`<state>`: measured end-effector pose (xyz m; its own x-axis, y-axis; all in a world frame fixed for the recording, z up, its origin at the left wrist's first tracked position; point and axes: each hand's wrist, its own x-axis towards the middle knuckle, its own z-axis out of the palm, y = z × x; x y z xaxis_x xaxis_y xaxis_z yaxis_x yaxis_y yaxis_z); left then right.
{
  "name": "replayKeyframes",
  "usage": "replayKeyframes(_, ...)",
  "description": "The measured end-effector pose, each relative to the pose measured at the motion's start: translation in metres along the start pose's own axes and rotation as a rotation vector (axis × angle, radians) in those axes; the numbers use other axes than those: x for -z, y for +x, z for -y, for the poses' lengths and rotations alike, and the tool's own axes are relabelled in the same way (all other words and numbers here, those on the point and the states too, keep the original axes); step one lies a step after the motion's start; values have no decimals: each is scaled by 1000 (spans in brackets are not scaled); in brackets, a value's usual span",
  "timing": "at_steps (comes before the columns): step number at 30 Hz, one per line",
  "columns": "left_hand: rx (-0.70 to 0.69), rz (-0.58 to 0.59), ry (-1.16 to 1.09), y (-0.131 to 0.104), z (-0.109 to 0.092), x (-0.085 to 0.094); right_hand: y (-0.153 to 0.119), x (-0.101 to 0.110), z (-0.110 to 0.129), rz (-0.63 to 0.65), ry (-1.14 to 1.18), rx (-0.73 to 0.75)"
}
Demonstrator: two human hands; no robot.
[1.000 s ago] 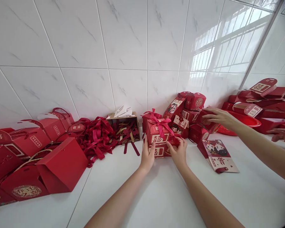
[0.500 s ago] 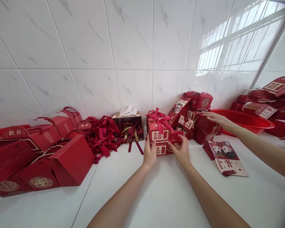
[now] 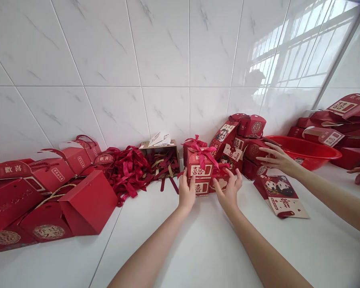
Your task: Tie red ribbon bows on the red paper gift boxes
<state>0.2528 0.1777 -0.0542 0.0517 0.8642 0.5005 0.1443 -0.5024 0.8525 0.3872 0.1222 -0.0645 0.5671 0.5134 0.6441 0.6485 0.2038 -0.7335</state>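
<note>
Two small red boxes (image 3: 201,172) with pale double-happiness labels stand one on the other, and a pink-red ribbon bow (image 3: 204,154) tops the upper one. My left hand (image 3: 186,193) grips the stack's left edge, thumb in front and fingers along the side. Just right of the stack, my right hand (image 3: 228,192) has its fingers spread, with the thumb by a red box with a pale heart (image 3: 221,184). Part of that box is hidden behind my right hand.
Red boxes (image 3: 90,202) fill the left, beside piled red ribbons (image 3: 129,170) and a carton of strips (image 3: 176,154). More boxes (image 3: 252,126), a printed flat box (image 3: 283,196) and a red basin (image 3: 306,150) lie right. Another person's hand (image 3: 277,160) reaches in there.
My right hand's fingers have spread and lifted a little off the boxes. The other person's fingers have spread beside the right-hand boxes. The whole view has shifted slightly.
</note>
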Motion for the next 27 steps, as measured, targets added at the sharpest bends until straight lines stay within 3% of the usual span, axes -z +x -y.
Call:
replayKeyframes(4, 19, -44, 94, -3, 3, 9, -6, 1, 7, -53, -62, 172)
replayKeyframes(8, 102, -146, 305, 5, 13, 35, -16, 2, 20, -58, -80, 398)
replayKeyframes(14, 244, -124, 754, 22, 31, 84, -52, 2, 56, 118, -32, 705)
replayKeyframes(17, 273, -120, 920, 27, 34, 111, -69, -5, 63, 217, 12, 815)
replayKeyframes(22, 370, -32, 1065, 14, 36, 142, -76, -17, 59, 356, -64, 849)
replayKeyframes(27, 202, 107, 1124, -26, 16, 136, -78, -15, 58, 437, -117, 837)
